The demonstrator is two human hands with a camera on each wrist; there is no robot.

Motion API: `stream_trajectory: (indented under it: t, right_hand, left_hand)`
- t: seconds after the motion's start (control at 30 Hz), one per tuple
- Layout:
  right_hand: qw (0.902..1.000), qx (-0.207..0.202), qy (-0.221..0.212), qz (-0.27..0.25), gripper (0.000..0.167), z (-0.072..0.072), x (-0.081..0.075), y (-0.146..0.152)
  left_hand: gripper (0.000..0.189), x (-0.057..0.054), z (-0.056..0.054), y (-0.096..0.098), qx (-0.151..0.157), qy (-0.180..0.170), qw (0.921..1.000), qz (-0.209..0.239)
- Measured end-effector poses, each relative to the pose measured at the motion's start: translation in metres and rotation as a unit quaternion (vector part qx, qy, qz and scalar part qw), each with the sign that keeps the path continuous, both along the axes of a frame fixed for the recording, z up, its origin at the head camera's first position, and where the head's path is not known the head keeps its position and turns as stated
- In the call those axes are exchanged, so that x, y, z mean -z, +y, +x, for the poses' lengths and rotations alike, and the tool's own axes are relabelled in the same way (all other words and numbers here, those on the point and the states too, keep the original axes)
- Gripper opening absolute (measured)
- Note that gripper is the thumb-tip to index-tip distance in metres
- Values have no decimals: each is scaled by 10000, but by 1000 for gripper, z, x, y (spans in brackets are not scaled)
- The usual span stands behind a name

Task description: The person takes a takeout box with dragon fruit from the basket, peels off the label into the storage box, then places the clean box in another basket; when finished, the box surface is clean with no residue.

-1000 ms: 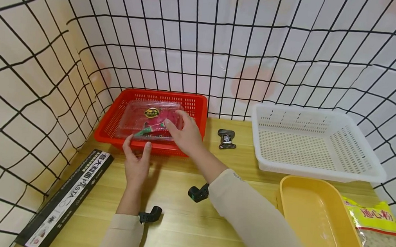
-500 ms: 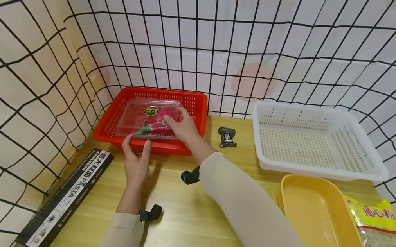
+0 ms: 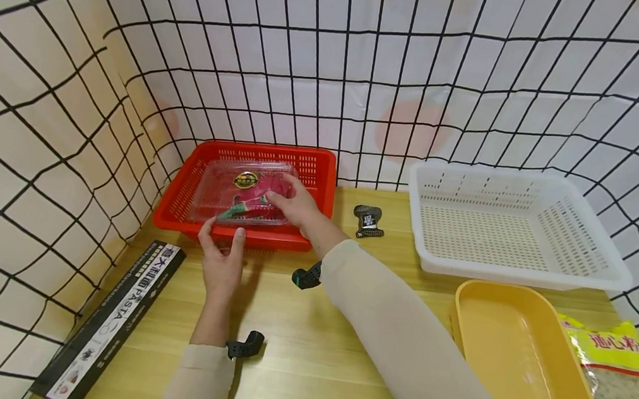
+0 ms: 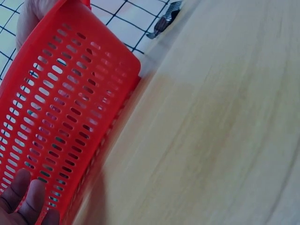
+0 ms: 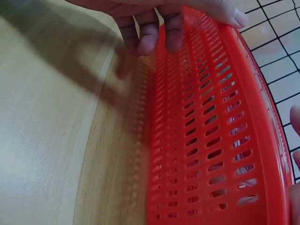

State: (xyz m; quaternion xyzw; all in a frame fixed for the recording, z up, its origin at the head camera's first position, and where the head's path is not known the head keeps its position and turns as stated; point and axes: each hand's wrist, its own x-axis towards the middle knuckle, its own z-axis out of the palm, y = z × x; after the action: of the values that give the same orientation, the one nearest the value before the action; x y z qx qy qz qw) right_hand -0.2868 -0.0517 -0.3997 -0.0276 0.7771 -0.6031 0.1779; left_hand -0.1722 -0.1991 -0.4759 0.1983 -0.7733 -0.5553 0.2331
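A clear clamshell container [image 3: 220, 194] with pink and green contents lies in the red basket [image 3: 270, 241], far left. The right hand [image 3: 301, 212] touches the container's right end, thumb and finger spread; whether they pinch it I cannot tell. The left hand [image 3: 220, 272] rests thumb and fingers, set wide apart, against the basket's near side. The PASTA box [image 3: 109, 324] lies near left; a white basket [image 3: 487, 236] stands far right.

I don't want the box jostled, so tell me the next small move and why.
I'd probably ease the right hand up off the clear box: the head view shows the box lying inside the red basket, with that hand at its right end. The left hand, at the basket's front edge, could perhaps steady the basket.
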Motion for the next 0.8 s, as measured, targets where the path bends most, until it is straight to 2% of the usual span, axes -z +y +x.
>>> stream_trajectory:
  t: [0.33,0.8]
  right_hand:
    - [9998,-100,12,187,56,-2,5,-2]
    - [9998,-51,-25,177,50,0,3,-2]
  left_hand:
    - [66,1,1,0,11,14,10000,-46]
    - [63,2,0,1,-37,32,10000,-43]
